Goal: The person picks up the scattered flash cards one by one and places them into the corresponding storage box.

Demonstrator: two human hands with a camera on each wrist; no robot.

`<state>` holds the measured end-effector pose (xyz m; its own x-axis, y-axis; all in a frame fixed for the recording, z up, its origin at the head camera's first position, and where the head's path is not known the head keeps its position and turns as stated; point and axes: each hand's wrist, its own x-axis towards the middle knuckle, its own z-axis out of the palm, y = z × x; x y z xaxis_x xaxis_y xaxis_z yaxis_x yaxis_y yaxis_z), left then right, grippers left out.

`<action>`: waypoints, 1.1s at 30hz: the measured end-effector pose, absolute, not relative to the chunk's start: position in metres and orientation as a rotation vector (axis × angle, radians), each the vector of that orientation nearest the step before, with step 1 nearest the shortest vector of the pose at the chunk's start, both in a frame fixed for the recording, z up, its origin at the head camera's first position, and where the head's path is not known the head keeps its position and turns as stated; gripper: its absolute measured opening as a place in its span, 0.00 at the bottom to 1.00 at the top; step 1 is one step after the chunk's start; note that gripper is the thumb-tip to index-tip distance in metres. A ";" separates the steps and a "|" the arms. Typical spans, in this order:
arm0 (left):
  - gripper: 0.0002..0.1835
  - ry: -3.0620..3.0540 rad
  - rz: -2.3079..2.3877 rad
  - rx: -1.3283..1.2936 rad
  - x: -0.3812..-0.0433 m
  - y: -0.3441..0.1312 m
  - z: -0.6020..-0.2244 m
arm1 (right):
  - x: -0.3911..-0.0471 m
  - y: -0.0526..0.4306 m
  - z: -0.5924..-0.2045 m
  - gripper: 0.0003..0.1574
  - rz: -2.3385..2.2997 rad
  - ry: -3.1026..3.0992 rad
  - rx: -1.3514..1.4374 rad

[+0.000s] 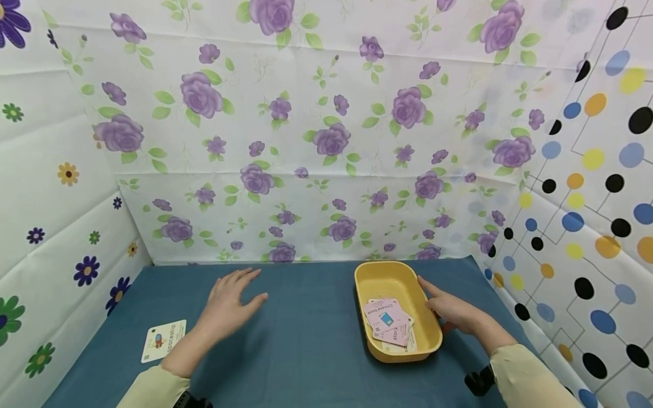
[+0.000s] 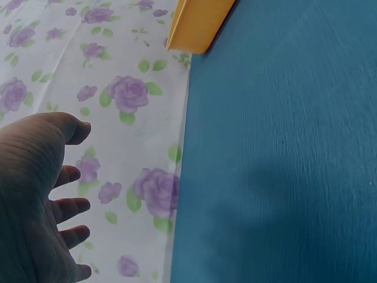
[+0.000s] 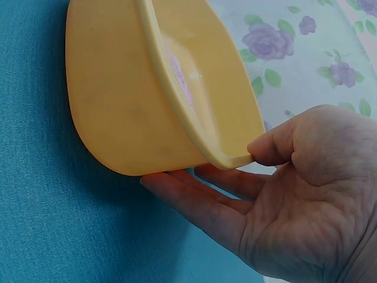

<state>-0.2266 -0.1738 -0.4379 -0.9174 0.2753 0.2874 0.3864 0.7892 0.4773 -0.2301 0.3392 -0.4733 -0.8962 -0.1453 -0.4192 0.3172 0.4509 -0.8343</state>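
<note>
Right hand [image 1: 456, 311] grips the yellow tub [image 1: 374, 275] at its right rim, thumb over the edge, fingers [image 3: 194, 203] under the wall; the tub sits on the blue table [image 1: 306, 351], right of centre. Left hand [image 1: 227, 303] hovers open, holding nothing. Rigid, light plastic; the loose cards [image 1: 389, 321] inside may slide, so the rim likely gives the surest hold.

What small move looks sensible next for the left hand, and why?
Probably a short reach back toward the loose card on the blue table. The left hand hovers open and holds nothing, while that card lies alone beside its wrist. The other cards already lie in the yellow tray, which the right hand steadies by its rim.
</note>
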 end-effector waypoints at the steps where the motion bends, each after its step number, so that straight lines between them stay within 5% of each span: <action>1: 0.35 -2.781 -0.799 -0.517 -0.227 -0.175 -0.438 | -0.230 0.339 -0.473 0.51 -1.440 2.271 0.143; 33: 0.45 -3.041 -0.668 -0.329 -0.218 -0.252 -0.461 | -0.229 0.337 -0.473 0.50 -1.455 2.272 0.156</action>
<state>-0.2179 -0.2517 -0.4610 -0.9778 0.2020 0.0556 0.2067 0.8867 0.4136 -0.2286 0.3374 -0.4726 -0.8986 -0.1364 -0.4169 0.3217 0.4414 -0.8377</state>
